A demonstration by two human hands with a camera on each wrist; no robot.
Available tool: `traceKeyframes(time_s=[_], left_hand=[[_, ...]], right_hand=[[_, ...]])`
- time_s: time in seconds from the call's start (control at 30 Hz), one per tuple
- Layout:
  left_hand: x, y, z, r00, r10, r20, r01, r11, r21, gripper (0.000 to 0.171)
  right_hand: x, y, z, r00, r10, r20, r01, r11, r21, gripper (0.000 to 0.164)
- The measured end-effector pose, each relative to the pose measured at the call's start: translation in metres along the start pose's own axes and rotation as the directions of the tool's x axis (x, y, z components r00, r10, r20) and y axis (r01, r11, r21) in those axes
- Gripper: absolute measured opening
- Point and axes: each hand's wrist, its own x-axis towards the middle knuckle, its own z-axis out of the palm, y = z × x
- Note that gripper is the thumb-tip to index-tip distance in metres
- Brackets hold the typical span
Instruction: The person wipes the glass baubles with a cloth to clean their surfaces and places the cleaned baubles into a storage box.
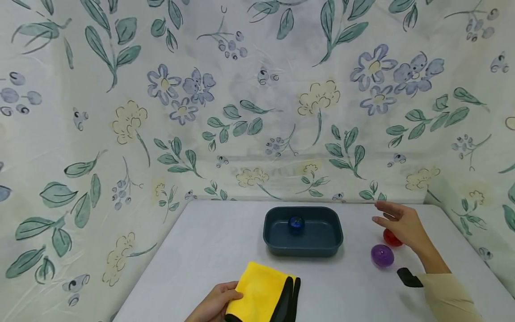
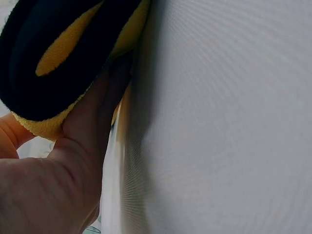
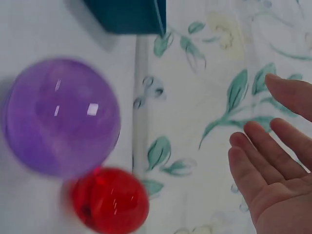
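Observation:
My left hand (image 1: 217,304) grips a folded yellow cloth with black edging (image 1: 261,290) near the front of the table, thumb on top. In the left wrist view the folded layers of the cloth (image 2: 58,53) show between thumb and fingers. My right hand (image 1: 402,223), fingers spread and holding nothing, hovers above a red ball (image 1: 391,239). Beside it lies a larger, shiny purple ball (image 1: 382,256). Both balls also appear in the right wrist view, the purple ball (image 3: 61,119) left of the hand (image 3: 278,180) and the red ball (image 3: 112,201) below it.
A dark teal rectangular dish (image 1: 277,248) stands at the middle back of the white table (image 1: 189,250), with a small dark blue ball (image 1: 296,223) inside. Behind the table hangs a flower-patterned sheet (image 1: 241,147). A black band (image 1: 409,277) sits at the right wrist.

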Motion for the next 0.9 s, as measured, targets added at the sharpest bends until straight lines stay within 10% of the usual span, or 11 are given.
traceKeyframes(time_s=[0.9], left_hand=[[0.000,-0.002,0.000,1.000,-0.010,-0.022,0.010,1.000,0.010,0.065]], right_hand=[[-0.028,0.098,-0.022,0.954,0.256,0.158,-0.247,0.966,-0.078,0.093]])
